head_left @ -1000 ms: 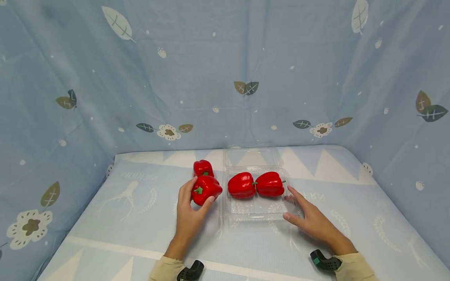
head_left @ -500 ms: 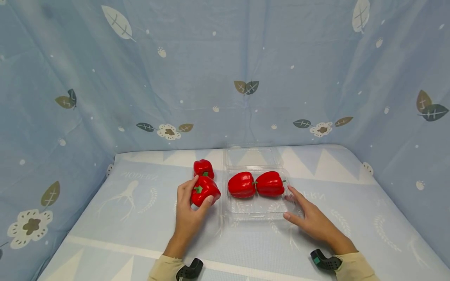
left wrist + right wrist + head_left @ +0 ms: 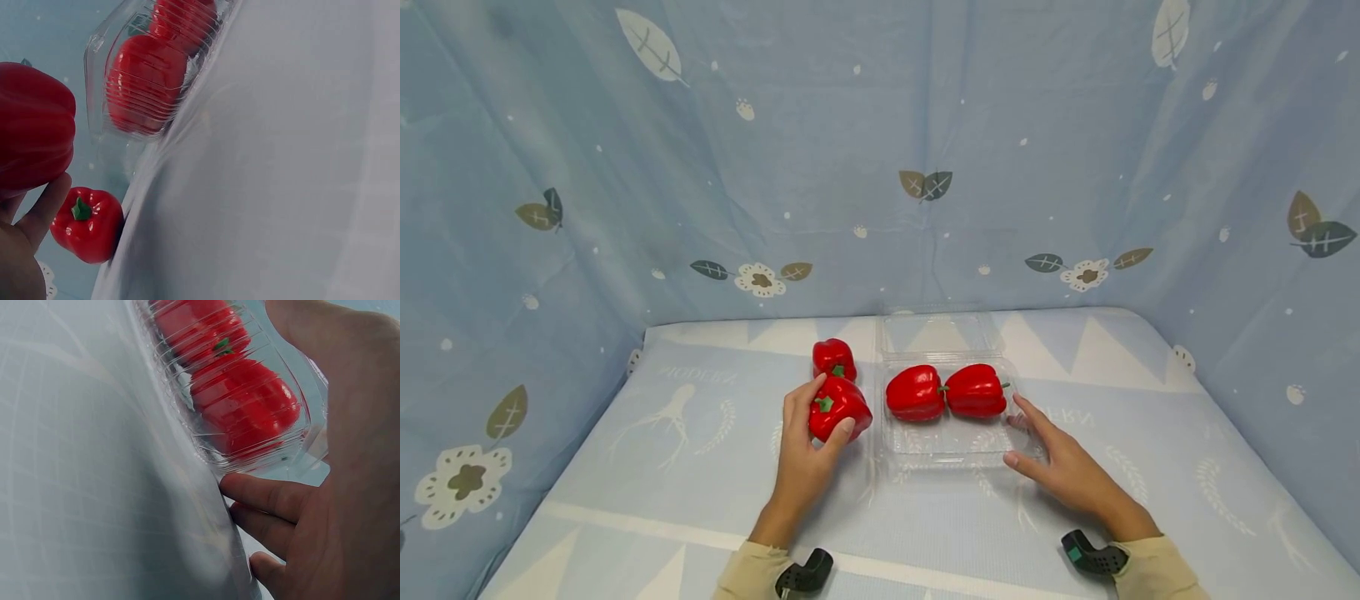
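My left hand [image 3: 803, 467] grips a glossy red bell pepper [image 3: 842, 408] between thumb and fingers, left of a clear plastic clamshell box [image 3: 947, 460]. In the left wrist view the held bell pepper [image 3: 31, 128] fills the left edge. Behind it a second red bell pepper [image 3: 832, 358] sits on the table, green stem showing. Two more red bell peppers, a left one [image 3: 914, 395] and a right one [image 3: 976, 392], lie on their sides in the box. My right hand [image 3: 1071, 475] is at the box's right side, thumb and fingers spread; its fingertips are close to the box wall [image 3: 244, 464].
The box's clear lid [image 3: 936, 335] is folded back flat toward the rear. A pale patterned cloth [image 3: 700, 500] covers the table, and a blue printed curtain [image 3: 850, 125] encloses the back and sides. Black straps with devices [image 3: 808, 573] are on both wrists.
The held bell pepper has shifted only very slightly in the left hand. The right hand and the bell peppers in the box stay in place.
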The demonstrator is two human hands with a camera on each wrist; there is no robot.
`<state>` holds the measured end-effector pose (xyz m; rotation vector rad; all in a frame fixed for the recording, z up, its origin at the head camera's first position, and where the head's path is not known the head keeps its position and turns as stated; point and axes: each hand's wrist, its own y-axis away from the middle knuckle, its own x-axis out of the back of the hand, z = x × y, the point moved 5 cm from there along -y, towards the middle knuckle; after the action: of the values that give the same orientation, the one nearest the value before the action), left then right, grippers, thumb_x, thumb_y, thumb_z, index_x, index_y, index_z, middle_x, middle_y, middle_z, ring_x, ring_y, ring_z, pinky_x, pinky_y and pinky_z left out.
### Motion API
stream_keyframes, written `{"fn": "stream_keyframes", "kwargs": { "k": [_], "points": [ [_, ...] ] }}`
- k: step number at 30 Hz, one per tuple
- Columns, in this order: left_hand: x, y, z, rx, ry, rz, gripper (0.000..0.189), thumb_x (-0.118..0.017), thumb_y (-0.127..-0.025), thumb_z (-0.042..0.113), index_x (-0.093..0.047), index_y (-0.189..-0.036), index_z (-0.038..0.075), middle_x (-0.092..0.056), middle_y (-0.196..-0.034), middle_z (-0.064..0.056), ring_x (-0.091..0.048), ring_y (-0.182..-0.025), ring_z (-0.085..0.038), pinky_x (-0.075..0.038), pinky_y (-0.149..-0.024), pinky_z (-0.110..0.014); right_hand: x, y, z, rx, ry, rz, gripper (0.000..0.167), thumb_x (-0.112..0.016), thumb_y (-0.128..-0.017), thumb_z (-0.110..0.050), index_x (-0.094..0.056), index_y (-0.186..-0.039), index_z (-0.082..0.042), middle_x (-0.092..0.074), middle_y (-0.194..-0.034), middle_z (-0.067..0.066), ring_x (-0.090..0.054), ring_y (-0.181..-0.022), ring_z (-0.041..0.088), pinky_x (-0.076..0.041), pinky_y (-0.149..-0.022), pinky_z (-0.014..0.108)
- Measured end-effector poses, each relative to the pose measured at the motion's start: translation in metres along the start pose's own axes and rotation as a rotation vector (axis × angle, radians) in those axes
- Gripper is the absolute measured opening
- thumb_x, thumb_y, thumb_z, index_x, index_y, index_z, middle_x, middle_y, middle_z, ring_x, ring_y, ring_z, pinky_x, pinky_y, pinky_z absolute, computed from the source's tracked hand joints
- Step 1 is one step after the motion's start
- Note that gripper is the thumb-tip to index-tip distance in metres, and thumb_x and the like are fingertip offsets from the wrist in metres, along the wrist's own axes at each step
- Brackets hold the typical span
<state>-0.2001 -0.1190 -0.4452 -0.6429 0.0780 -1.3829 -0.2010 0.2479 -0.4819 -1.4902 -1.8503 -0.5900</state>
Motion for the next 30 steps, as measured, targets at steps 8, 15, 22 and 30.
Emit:
{"fn": "stream_keyframes", "kwargs": {
  "k": [8,15,22,30],
  "points": [
    [-0.003,-0.002,0.007,-0.047,0.050,-0.035,0.076,-0.076,-0.084,0.020,-0.042,-0.152,0.022,-0.043,-0.146,-0.004,-0.044,-0.132,-0.021,-0.056,-0.092,-0.034,0.002,-0.001,-0.002,0.005,-0.008,0.000,0.090,-0.068,-0.094,-0.051,-0.020,-0.165,-0.025,-0.055,-0.149,0.015,-0.040,-0.144,0.045,-0.030,-0.105,0.078],
    [-0.011,-0.006,0.013,-0.079,0.067,-0.064,0.080,-0.073,-0.078,0.016,-0.041,-0.151,0.014,-0.043,-0.144,-0.006,-0.044,-0.131,-0.021,-0.057,-0.090,-0.032,0.003,-0.001,-0.001,0.005,-0.011,-0.004,0.090,-0.068,-0.094,-0.050,-0.020,-0.165,-0.024,-0.055,-0.150,0.015,-0.039,-0.144,0.046,-0.031,-0.105,0.078],
    [-0.026,-0.009,0.023,-0.119,0.032,-0.115,0.081,-0.075,-0.077,0.020,-0.042,-0.152,0.019,-0.042,-0.147,-0.003,-0.043,-0.135,-0.020,-0.056,-0.095,-0.043,0.002,-0.001,0.000,0.025,-0.018,-0.004,0.089,-0.068,-0.095,-0.049,-0.019,-0.165,-0.025,-0.055,-0.150,0.015,-0.040,-0.144,0.045,-0.030,-0.106,0.077],
    [-0.046,-0.011,0.035,-0.163,-0.007,-0.221,0.084,-0.077,-0.080,0.021,-0.039,-0.155,0.020,-0.045,-0.152,0.001,-0.045,-0.139,-0.019,-0.050,-0.104,-0.050,0.001,0.000,-0.002,0.009,-0.027,-0.006,0.090,-0.068,-0.095,-0.050,-0.019,-0.165,-0.024,-0.054,-0.150,0.016,-0.039,-0.144,0.046,-0.030,-0.106,0.078]
  ]
}}
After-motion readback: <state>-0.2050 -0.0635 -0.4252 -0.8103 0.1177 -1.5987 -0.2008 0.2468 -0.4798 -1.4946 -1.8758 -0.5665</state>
